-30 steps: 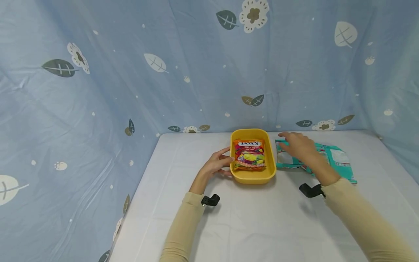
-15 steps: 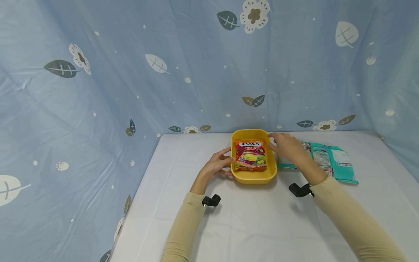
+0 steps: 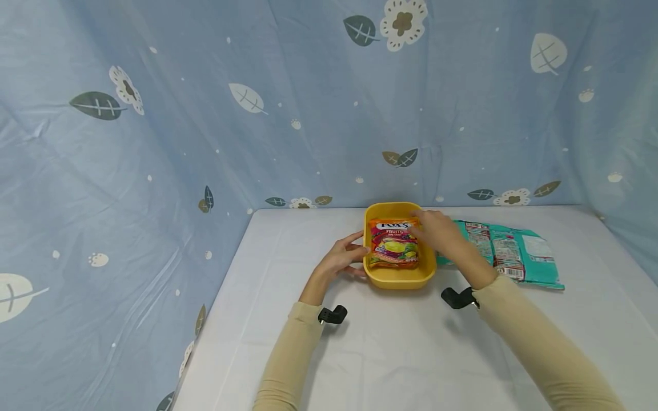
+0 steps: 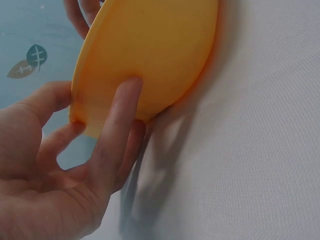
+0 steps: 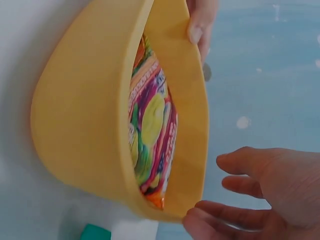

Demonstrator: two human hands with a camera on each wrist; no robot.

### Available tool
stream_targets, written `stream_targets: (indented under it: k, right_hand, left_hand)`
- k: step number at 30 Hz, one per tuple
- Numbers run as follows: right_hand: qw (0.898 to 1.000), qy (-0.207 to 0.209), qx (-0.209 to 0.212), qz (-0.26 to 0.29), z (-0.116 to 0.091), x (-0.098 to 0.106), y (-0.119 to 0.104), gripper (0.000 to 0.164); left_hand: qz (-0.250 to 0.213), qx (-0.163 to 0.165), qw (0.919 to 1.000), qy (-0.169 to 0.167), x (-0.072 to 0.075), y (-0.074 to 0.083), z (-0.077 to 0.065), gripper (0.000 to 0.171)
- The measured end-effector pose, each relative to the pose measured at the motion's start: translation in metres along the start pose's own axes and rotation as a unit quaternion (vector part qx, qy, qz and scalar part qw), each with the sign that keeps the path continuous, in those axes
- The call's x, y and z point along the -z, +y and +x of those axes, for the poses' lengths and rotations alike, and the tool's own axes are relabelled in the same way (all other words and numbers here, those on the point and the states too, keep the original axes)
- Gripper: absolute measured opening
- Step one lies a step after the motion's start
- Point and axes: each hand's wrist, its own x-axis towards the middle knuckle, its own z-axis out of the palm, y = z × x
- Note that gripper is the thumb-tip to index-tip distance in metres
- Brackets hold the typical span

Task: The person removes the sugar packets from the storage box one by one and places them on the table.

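A yellow plastic tub [image 3: 400,281] stands on the white-covered table, with an orange and purple bag of Fox's Fruits candy [image 3: 394,248] lying inside. My left hand [image 3: 339,258] holds the tub by its left side, thumb over the rim and fingers against the outer wall [image 4: 170,50]. Over the tub's right rim reaches my right hand [image 3: 446,235], its fingers loosely bent near the upper right of the candy bag. In the right wrist view that hand [image 5: 280,192] holds nothing; one fingertip lies at or very near the rim.
Teal printed packets [image 3: 534,257] with white patches lie flat just right of the tub, partly behind my right arm. A blue curtain [image 3: 308,114] with leaves and flowers hangs along the table's back and left edges.
My right hand has moved left from above the teal packets to over the tub's right rim, uncovering more of the packets. My left hand stays on the tub, which has not visibly moved.
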Motion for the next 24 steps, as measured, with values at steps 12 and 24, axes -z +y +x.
stream_targets:
  k: [12,24]
  right_hand:
    - [0.999,-0.037,-0.021,0.018,0.003,-0.006,-0.017,0.054]
    - [0.996,-0.075,-0.055,0.01,0.007,-0.012,-0.025,0.061]
  left_hand:
    - [0.005,-0.006,1.0,0.002,-0.001,-0.001,0.001,0.064]
    - [0.005,-0.006,1.0,0.002,-0.002,0.0,0.0,0.064]
